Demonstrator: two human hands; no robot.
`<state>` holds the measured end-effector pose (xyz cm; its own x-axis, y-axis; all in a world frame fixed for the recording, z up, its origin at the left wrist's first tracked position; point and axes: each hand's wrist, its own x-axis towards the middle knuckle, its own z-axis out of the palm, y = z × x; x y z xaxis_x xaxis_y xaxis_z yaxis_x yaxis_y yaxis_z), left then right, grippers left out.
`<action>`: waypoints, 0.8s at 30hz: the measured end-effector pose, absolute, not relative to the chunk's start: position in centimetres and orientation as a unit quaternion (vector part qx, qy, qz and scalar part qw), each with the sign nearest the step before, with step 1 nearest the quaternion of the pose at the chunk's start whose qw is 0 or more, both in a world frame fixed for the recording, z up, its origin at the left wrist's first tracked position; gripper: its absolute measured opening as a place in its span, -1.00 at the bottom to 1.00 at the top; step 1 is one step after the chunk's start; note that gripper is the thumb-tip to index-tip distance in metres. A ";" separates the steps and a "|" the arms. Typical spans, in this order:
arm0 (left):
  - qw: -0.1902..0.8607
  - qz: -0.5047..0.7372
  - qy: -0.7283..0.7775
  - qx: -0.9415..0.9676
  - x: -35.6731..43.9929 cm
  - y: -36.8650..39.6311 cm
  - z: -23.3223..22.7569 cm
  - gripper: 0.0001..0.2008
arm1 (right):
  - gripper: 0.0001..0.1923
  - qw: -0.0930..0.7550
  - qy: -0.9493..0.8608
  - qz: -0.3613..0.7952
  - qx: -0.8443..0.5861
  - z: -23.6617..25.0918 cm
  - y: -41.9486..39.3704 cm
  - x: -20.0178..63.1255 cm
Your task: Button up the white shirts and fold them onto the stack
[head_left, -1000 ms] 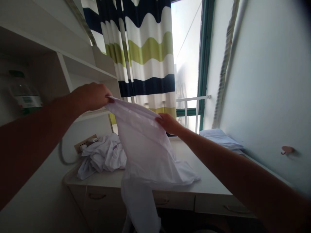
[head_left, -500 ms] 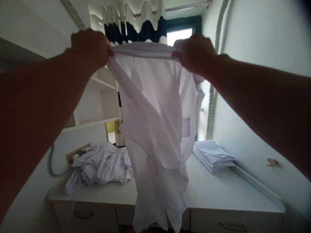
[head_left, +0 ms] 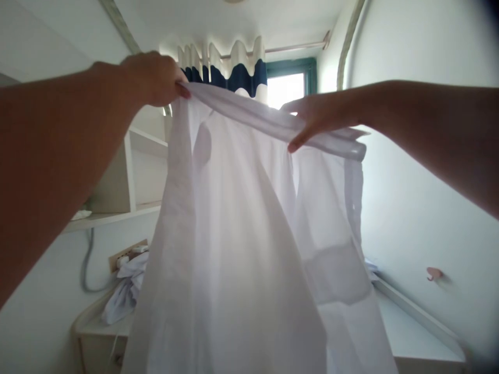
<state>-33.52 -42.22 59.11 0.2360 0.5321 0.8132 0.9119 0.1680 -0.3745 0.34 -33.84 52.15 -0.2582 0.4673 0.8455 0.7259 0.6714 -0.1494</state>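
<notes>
A white shirt (head_left: 241, 223) hangs in front of me by its collar, its body spread wide and a pocket showing on the right side. My left hand (head_left: 156, 78) is closed on the left end of the collar, pinching it between thumb and fingers. Farther along the collar, my right hand (head_left: 315, 117) has its thumb on the near side and its fingers behind, with the band between them. The collar slopes down to the right, past the right hand to its free end. The shirt's lower edge is out of view.
Behind the shirt stands a white desk (head_left: 417, 327). Crumpled white cloth (head_left: 125, 288) lies at its left, near a power strip (head_left: 117, 259). A sliver of folded white cloth (head_left: 371, 267) shows at right. Shelves (head_left: 146, 171) hang left; a hook (head_left: 434, 274) is on the right wall.
The shirt has come closer and opened wider, hiding more of the desk. My right hand has shifted lower, its thumb now stretched along the collar, whose right end extends past it.
</notes>
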 end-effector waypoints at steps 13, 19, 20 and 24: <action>0.052 -0.115 -0.665 -0.736 -34.8 -42.0 56.0 -0.57 | -0.22 0.410 -0.883 -0.050 -0.223 30.6 -33.7 -2.0; 0.055 -0.099 -0.681 -0.723 -32.3 -42.7 54.4 -0.69 | -0.61 0.487 -0.830 -0.090 -0.256 20.1 -37.0 -5.1; 0.053 -0.091 -0.684 -0.722 -32.0 -42.7 54.1 -0.71 | -0.65 0.486 -0.834 -0.068 -0.252 18.6 -37.5 -5.7; 0.039 -0.053 -0.684 -0.727 -31.8 -42.0 53.0 -0.78 | -0.64 0.466 -0.844 0.118 -0.239 13.9 -38.7 -8.8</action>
<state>-31.84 -41.96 53.04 0.0596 0.9897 0.1304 0.9979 -0.0624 0.0171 -8.84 -38.74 13.93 -0.4514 0.5140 0.7294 0.2937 0.8575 -0.4224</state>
